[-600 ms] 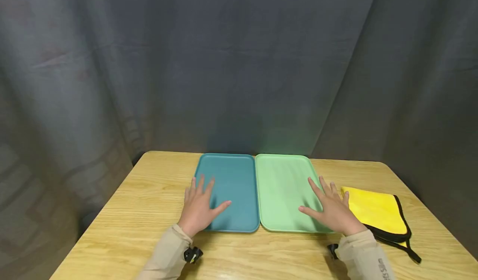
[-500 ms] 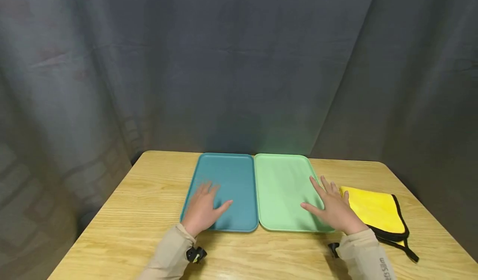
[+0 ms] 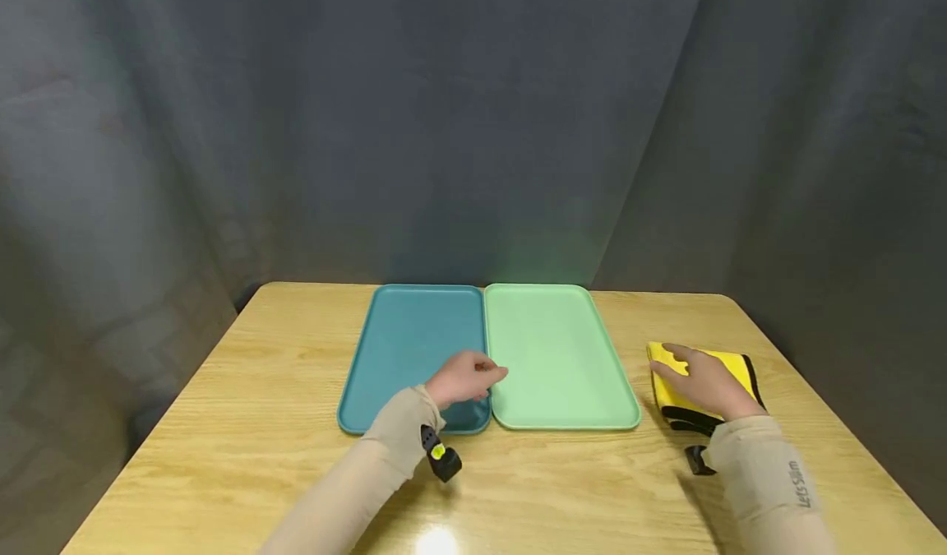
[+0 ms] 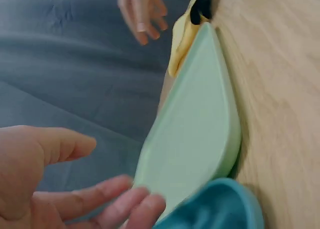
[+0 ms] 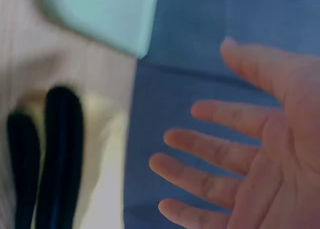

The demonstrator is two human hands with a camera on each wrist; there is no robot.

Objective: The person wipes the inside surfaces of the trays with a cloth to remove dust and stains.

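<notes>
If it closes too shallowly, the spread right hand (image 3: 706, 384) could lift just one fold of the cloth (image 3: 735, 367) right of the green tray (image 3: 558, 358); the left hand (image 3: 460, 379), loosely parted, holds nothing.

Behind the pale wood-grain counter (image 3: 251, 374) with its rounded far corners, dark grey curtain (image 3: 444, 127) in soft folds, crossed by a slanting edge (image 3: 651, 136) toward the right; bright glare (image 3: 436, 541) on the near woodgrain.

Blue tray (image 3: 414, 333), grn tray (image 3: 558, 358): smooth plast. Yel. cloth (image 3: 740, 367): matt. Tbl (image 3: 222, 423): glossy wood.
</notes>
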